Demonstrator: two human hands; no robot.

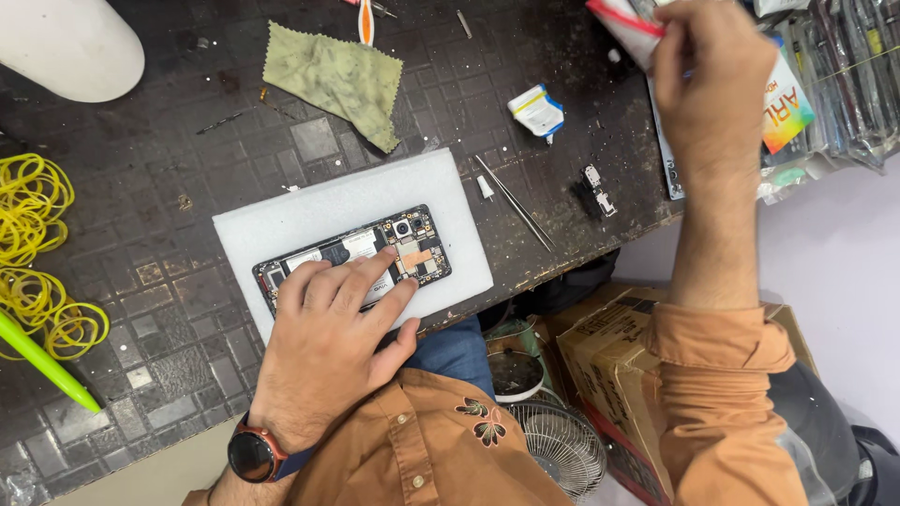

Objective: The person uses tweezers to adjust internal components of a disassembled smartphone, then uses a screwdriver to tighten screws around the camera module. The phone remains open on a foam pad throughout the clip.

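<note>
On the dark worktable (169,281), seen from the head camera, one opened phone (352,260) lay with its back cover off, and its inside parts showed. It rested on one white foam pad (281,217). The left hand (328,342) lay flat on the phone with its fingers spread open, pressing it down and not gripping it. That wrist wore one dark watch (251,456). The right hand (708,80) was far from the phone, stretched out to the upper right edge of the table. Its fingers were pinched shut on a small red and white packet (626,23). That arm reached straight out, with an orange sleeve (722,394) pushed up near the elbow. One pair of thin metal tweezers (514,204) lay just beside the pad. One green cloth (333,80) lay above the pad. A heap of yellow rubber bands (33,253) sat at the left side, too many to count. One green pen (47,365) lay near them.
</note>
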